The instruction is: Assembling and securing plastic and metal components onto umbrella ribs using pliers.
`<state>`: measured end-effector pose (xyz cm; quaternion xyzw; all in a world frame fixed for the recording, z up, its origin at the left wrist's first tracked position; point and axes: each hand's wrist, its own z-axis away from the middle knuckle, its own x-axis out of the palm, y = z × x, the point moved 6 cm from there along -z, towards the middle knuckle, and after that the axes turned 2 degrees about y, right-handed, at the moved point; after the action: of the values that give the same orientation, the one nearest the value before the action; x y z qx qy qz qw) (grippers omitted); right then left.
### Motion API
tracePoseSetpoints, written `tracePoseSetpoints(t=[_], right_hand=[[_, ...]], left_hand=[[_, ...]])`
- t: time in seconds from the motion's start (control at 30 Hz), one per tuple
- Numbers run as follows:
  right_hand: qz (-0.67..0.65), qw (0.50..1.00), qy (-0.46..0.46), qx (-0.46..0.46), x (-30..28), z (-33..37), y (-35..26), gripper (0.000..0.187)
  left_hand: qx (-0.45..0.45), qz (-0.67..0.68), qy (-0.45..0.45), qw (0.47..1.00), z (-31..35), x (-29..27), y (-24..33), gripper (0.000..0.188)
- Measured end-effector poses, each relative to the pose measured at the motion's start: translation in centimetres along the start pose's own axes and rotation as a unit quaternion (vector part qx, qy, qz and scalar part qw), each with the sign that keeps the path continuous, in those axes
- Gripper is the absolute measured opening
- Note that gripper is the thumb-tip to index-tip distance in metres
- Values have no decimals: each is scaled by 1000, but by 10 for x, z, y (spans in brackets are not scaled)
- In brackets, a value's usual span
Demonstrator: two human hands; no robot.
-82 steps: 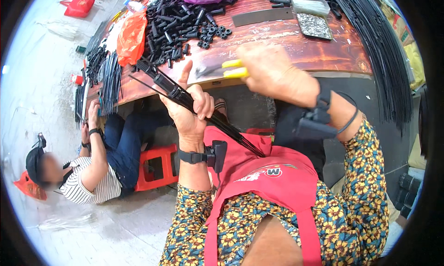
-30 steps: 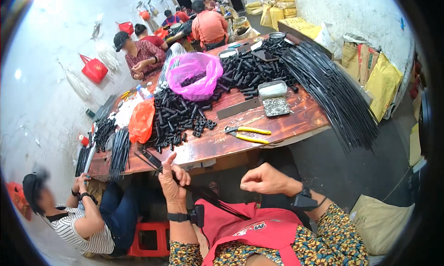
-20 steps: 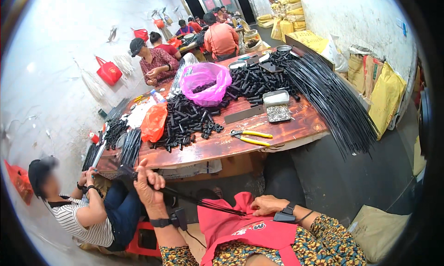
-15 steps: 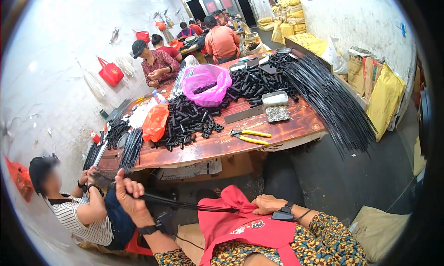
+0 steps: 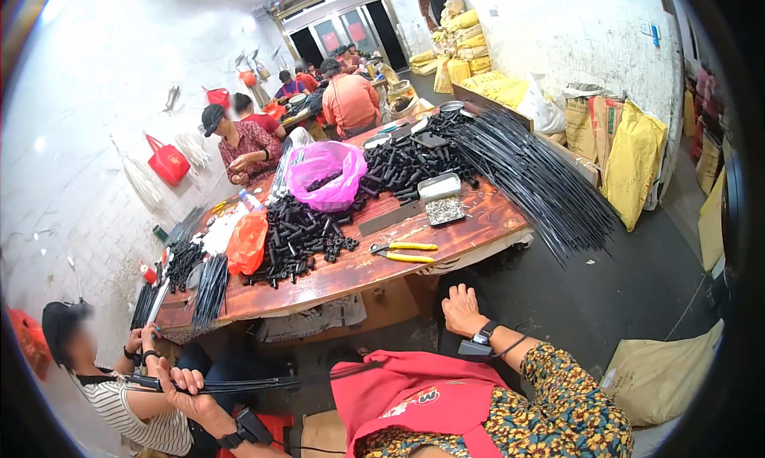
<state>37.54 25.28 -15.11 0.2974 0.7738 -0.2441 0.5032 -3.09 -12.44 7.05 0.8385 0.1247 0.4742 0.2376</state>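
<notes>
My left hand [image 5: 183, 389] is closed around a bundle of thin black rods [image 5: 247, 385], held low at the left, well below the table edge. The rods reach rightward toward my red apron [image 5: 398, 394], their far end blurred. My right hand [image 5: 460, 309] is raised near the table's front edge, above my dark trouser leg. Its fingers are curled, and whatever they may hold is hidden. Beyond it on the table lie yellow-handled pliers [image 5: 404, 252]. Black tubular parts [image 5: 299, 239] are heaped further in, beside a pink plastic bag [image 5: 325, 176].
Long black rods [image 5: 542, 179] overhang the reddish wooden table [image 5: 470, 227] at the right. A metal tin [image 5: 444, 209] holds small parts. An orange bag [image 5: 248, 243] lies at the left. A co-worker in stripes [image 5: 131, 402] sits close by my left hand; others work beyond.
My left hand has moved down and left with the rods. My right hand has left the apron and moved up toward the table edge. The view has shifted, too.
</notes>
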Motion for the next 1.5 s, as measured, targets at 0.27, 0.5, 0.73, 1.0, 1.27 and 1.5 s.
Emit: tracePoseSetpoints(t=[0.27,0.5,0.73,1.0,1.27,1.5], right_hand=[[80,995,-55,-28,2,4,2,17],[2,988,-131,-83,17,31,-26,14],[59,994,-86,-45,19,-1,-13,23],[-25,977,-197,-77,11,25,-20,11],[-497,826,-196,-178,-68,4,-107,32],[-769,629,-7,-108,-156,-24,-128,58]], left_hand=[[-41,-6,-77,996,-4,22,-4,32],[-34,59,-11,998,0,14,-20,32],[-144,155,-49,976,18,60,-83,34],[-241,210,-52,946,37,108,-150,34],[-335,259,-39,905,77,155,-196,30],[-421,249,49,871,121,157,-243,30]])
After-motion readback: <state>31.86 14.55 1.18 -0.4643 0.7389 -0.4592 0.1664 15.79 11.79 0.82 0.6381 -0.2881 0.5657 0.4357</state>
